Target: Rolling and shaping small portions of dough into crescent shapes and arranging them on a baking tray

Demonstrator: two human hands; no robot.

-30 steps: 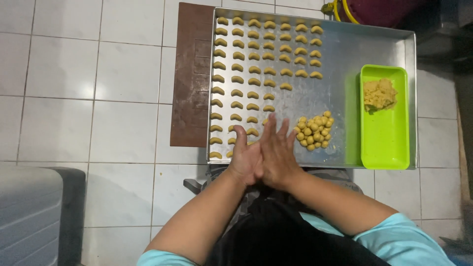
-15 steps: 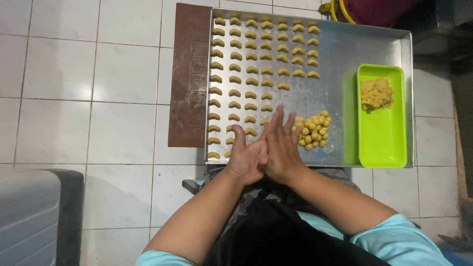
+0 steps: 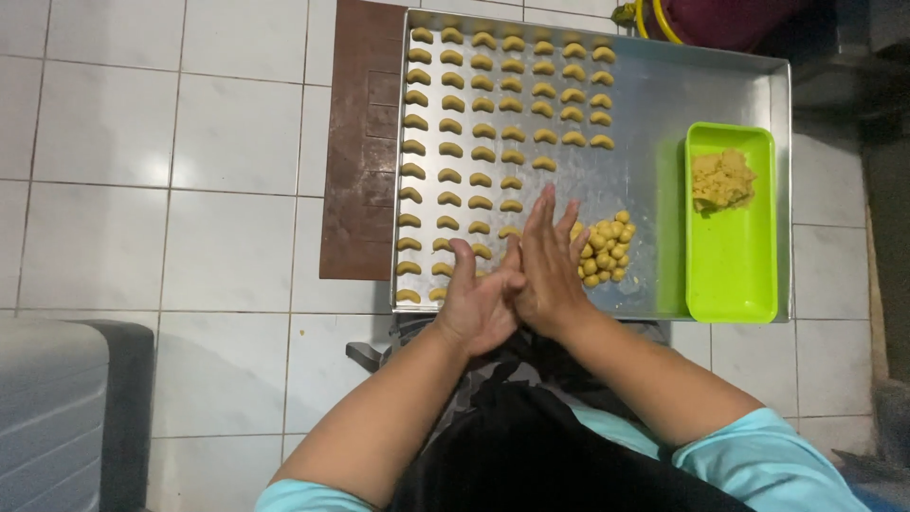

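Note:
My left hand (image 3: pixel 479 299) and my right hand (image 3: pixel 550 265) are pressed palm to palm over the near edge of a metal baking tray (image 3: pixel 664 123). The right hand's fingers are straight and reach farther forward than the left's. Whatever lies between the palms is hidden. Rows of small yellow crescent-shaped dough pieces (image 3: pixel 483 128) fill the tray's left half. A pile of small yellow dough balls (image 3: pixel 605 251) lies just right of my right hand's fingers. A bright green rectangular tray (image 3: pixel 730 256) stands on the metal tray's right side with a lump of crumbly yellow dough (image 3: pixel 722 178) at its far end.
The metal tray rests on a white tiled floor. A dark brown board (image 3: pixel 360 142) lies under its left edge. A grey ribbed container (image 3: pixel 52 408) stands at the lower left. A dark red object with a yellow hose (image 3: pixel 720 19) sits beyond the tray's far right corner.
My right hand has slid forward along my left palm, so its fingertips now reach farther over the tray. The left hand has drawn back slightly. The tray's contents are unchanged.

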